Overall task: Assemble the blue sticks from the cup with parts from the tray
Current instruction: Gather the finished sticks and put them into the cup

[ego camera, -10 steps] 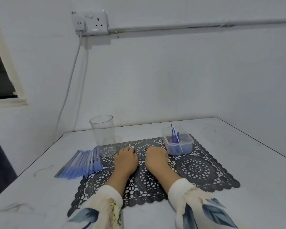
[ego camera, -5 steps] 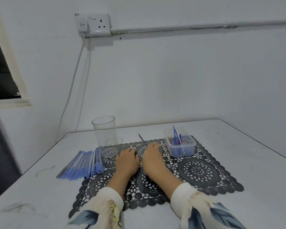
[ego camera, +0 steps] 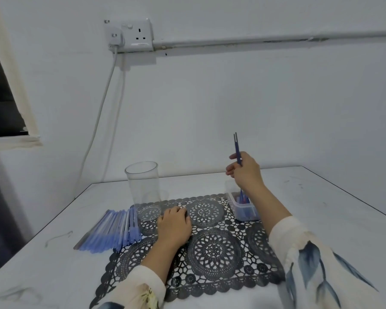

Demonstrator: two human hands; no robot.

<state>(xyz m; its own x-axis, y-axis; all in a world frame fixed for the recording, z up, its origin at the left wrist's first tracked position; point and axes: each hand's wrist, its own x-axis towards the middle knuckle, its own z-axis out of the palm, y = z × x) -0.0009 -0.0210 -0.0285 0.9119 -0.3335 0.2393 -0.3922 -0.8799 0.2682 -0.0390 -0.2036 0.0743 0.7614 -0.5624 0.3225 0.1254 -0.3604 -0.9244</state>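
Blue sticks point(ego camera: 112, 230) lie bundled on the table point(ego camera: 321, 208) just left of the empty cup point(ego camera: 143, 188), prob. laid out for easy picking. Right hand point(ego camera: 246, 172) pinches thin blue parts point(ego camera: 236, 148) upright above the tray point(ego camera: 243, 210), likely to fit one. Left hand point(ego camera: 174, 226) rests on the mat point(ego camera: 214, 250), fingers loosely curled, holding nothing.

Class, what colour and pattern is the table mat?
Black openwork mat with round floral medallions; head view shows it.
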